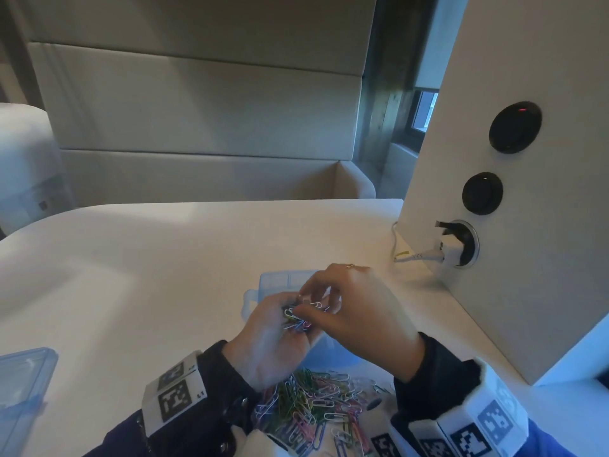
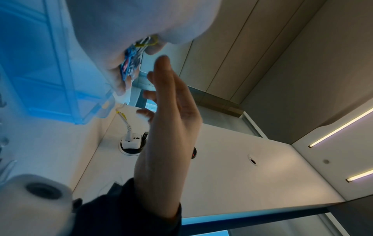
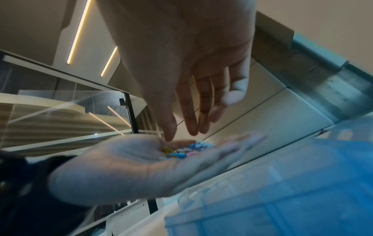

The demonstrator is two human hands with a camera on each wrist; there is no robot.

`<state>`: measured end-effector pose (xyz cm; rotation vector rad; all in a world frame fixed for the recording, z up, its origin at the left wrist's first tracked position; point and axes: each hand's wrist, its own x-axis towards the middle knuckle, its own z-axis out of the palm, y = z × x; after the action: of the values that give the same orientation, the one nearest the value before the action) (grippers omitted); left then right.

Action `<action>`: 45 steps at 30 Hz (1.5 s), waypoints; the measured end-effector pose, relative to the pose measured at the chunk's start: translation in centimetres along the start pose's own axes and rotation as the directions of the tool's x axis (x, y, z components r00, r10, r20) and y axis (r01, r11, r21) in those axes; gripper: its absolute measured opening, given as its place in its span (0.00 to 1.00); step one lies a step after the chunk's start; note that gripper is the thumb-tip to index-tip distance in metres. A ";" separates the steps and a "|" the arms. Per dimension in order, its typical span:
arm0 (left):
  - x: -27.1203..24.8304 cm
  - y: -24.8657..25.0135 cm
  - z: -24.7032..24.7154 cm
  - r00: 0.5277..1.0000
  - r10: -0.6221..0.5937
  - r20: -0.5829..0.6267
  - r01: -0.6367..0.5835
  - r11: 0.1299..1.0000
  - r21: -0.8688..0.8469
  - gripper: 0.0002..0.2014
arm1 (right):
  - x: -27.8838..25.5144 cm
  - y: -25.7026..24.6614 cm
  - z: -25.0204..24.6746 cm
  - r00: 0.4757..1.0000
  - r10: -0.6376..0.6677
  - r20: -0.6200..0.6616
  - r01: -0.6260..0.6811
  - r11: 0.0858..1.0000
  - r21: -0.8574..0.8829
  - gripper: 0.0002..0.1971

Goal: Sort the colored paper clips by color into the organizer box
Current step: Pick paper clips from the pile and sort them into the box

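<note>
Two hands meet above the blue organizer box (image 1: pixel 273 280) on my white table (image 1: pixel 148 258). Far left I see a blue plastic lid (image 1: pixel 23 384) at the table edge. My left hand (image 1: pixel 273 341) lies palm up, fingers cupped, cradling a small bunch of colored paper clips (image 1: pixel 298 316). My right hand (image 1: pixel 356 311) reaches in from the right, thumb and forefinger pinching at a clip in that bunch; whether it has one free I cannot tell. Near me, below both wrists, the loose pile of paper clips (image 1: pixel 316 404) lies on the table. Right of it stands a white panel with a plugged-in charger (image 1: pixel 448 249).
</note>
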<state>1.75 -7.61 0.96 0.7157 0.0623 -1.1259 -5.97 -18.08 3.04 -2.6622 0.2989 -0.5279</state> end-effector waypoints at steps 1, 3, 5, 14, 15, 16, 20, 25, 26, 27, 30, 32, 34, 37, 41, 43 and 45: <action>-0.3 0.0 0.2 1.000 0.002 -0.002 -0.002 1.000 -0.004 0.13 | 0.2 0.1 0.3 1.000 0.002 0.015 -0.002 1.000 0.005 0.05; -0.5 0.1 0.3 1.000 0.017 -0.005 -0.017 1.000 -0.017 0.24 | 0.3 0.5 0.6 1.000 0.006 0.016 -0.006 1.000 0.028 0.04; -0.7 0.3 0.3 1.000 0.021 -0.007 -0.021 0.999 -0.040 0.30 | 0.4 0.9 0.5 1.000 0.010 -0.028 -0.008 0.998 0.060 0.04; -0.7 0.7 0.3 1.000 -0.011 0.008 0.011 1.000 -0.018 0.31 | 0.7 1.9 0.5 0.997 0.028 0.073 -0.032 0.998 0.054 0.07; -0.8 0.7 0.4 1.000 -0.007 0.011 0.007 1.000 -0.011 0.32 | 0.7 2.0 0.5 0.997 0.036 0.064 -0.040 0.998 0.054 0.07; -0.8 0.8 0.4 1.000 -0.003 0.009 0.003 1.000 -0.009 0.32 | 0.8 2.0 0.4 0.997 0.043 0.058 -0.047 0.997 0.060 0.08; -0.6 0.9 0.2 1.000 0.002 0.018 -0.001 1.000 -0.015 0.30 | 0.7 1.9 0.1 0.998 0.054 0.015 -0.055 0.994 0.097 0.07; 0.1 1.4 -0.4 1.000 -0.006 0.020 0.007 0.999 -0.050 0.17 | 0.7 1.9 -0.3 0.994 0.081 -0.070 -0.071 0.987 0.143 0.06; 0.4 1.7 -0.5 1.000 0.021 -0.001 -0.021 0.998 -0.061 0.16 | 0.7 2.0 -0.3 0.993 0.089 -0.074 -0.079 0.987 0.137 0.05; 0.7 2.0 -0.7 0.998 0.052 -0.027 -0.054 0.996 -0.071 0.17 | 0.6 2.0 -0.2 0.993 0.096 -0.073 -0.086 0.989 0.124 0.04; 1.2 2.9 -1.1 0.991 0.110 -0.070 -0.116 0.990 -0.082 0.18 | 0.6 2.0 0.0 0.994 0.102 -0.041 -0.098 0.991 0.086 0.05; 1.2 3.2 -1.2 0.993 0.103 -0.062 -0.108 0.991 -0.074 0.18 | 0.6 1.9 0.1 0.995 0.094 -0.019 -0.092 0.993 0.070 0.05; 1.0 3.0 -1.0 0.995 0.091 -0.042 -0.094 0.994 -0.060 0.18 | 0.7 1.9 0.0 0.997 0.073 -0.038 -0.070 0.995 0.073 0.05; 0.7 2.6 -0.7 0.996 0.079 -0.036 -0.081 0.996 -0.048 0.19 | 0.6 1.9 0.0 0.996 0.030 -0.078 -0.022 0.995 0.093 0.04; 0.2 2.1 -0.4 1.000 0.010 0.000 -0.010 0.999 -0.047 0.22 | 0.6 1.7 0.3 0.998 -0.030 -0.056 0.034 0.997 0.069 0.06; 0.0 1.9 -0.3 1.000 -0.018 0.019 0.019 0.998 -0.066 0.22 | 0.7 1.8 0.5 0.999 -0.034 -0.038 0.037 0.997 0.065 0.08; -0.1 1.8 -0.3 0.999 -0.032 0.033 0.034 0.996 -0.077 0.21 | 0.8 2.0 0.7 0.999 -0.033 -0.031 0.034 0.998 0.051 0.07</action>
<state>3.30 -6.95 1.58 0.6291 0.0910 -1.1597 -5.25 -19.85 1.87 -2.6150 0.2462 -0.5790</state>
